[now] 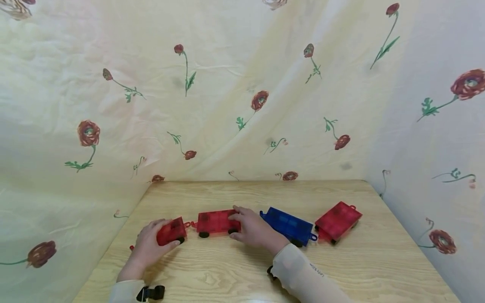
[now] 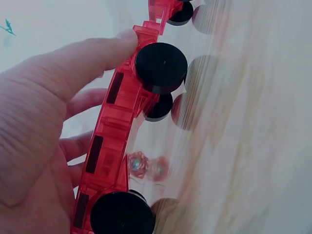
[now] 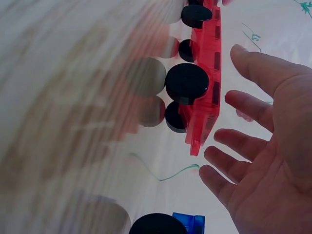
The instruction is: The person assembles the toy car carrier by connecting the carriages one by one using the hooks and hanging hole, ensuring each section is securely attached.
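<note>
My left hand grips a see-through red toy wagon with black wheels, thumb on the near side and fingers on the far side. Just to its right stands a second red wagon; the couplings of the two meet, though whether they are hooked together I cannot tell. Over that wagon's right end is my right hand, its fingers spread. In the right wrist view the fingers are fairly straight and apart from the red wagon. A blue wagon sits beyond the right wrist, partly hidden by the forearm.
At the right a third red wagon stands angled, close against the blue wagon's looped end. All rest on a light wooden table. Flowered cloth hangs behind and along both sides of it. Each wrist wears a black strap.
</note>
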Tool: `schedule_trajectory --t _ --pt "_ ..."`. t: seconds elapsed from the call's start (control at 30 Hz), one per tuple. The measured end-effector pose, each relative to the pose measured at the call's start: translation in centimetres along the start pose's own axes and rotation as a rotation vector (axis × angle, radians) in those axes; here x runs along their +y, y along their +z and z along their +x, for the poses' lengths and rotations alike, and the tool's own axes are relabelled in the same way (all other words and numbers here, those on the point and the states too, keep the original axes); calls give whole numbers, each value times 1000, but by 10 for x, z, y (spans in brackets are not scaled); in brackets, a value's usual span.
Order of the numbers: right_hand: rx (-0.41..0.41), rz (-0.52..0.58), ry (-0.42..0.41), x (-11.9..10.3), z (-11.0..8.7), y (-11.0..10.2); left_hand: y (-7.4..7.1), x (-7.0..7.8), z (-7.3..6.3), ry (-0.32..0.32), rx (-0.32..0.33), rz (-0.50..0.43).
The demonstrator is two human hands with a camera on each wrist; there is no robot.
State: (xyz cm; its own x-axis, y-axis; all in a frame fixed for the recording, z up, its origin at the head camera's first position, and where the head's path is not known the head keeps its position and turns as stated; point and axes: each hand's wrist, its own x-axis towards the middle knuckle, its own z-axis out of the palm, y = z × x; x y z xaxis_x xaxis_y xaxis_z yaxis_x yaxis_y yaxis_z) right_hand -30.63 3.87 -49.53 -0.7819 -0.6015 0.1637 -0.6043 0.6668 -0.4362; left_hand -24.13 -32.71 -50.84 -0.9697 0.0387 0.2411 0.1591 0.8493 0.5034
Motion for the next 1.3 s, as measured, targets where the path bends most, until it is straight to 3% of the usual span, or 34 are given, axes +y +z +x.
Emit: schedule_trajectory --t 0.47,0.8,1.3 --pt "0 -44 28 0 -1 3 3 0 1 2 25 91" --pt "14 37 35 0 -2 2 4 2 0 6 43 89" --pt "21 13 32 2 -2 3 4 -1 1 -54 43 28"
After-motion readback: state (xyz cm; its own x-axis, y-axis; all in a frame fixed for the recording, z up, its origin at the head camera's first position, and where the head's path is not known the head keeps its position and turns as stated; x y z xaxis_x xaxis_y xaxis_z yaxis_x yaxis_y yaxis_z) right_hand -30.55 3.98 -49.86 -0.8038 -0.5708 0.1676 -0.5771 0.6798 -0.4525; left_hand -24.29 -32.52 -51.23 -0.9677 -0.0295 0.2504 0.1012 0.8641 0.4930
